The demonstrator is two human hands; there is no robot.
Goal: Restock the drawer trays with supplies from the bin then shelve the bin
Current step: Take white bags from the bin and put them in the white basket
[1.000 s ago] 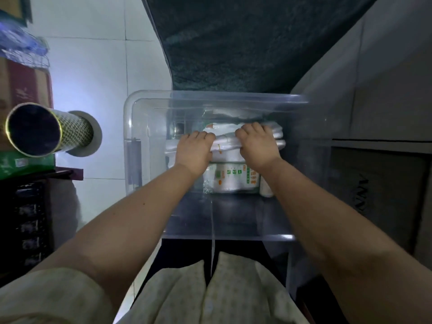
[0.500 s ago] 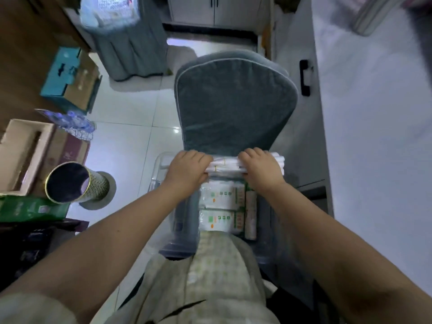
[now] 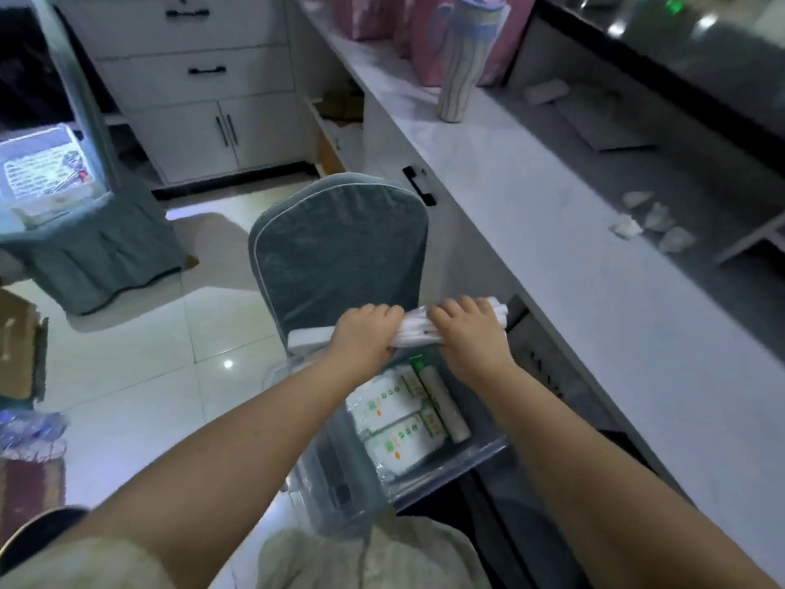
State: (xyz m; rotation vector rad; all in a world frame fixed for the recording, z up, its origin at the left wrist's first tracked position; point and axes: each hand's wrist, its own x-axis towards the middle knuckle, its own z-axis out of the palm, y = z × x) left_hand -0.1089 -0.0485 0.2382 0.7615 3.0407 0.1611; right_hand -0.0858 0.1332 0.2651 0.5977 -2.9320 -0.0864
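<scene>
Above clear plastic bin (image 3: 450, 465), left hand (image 3: 366, 333) and right hand (image 3: 469, 331) both grip white packaged bundle (image 3: 418, 333); wipe packs (image 3: 397, 423) inside bin, gray chair (image 3: 340, 252) behind.

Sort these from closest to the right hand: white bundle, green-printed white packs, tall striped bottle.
1. White bundle, gripped in the right hand.
2. Green-printed white packs, just below, in the clear bin.
3. Tall striped bottle, far up the counter.

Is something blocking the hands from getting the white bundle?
No, nothing visible is. The left hand and right hand grip the white bundle directly, held above the clear bin. The drawer trays aren't clearly in view.
</scene>
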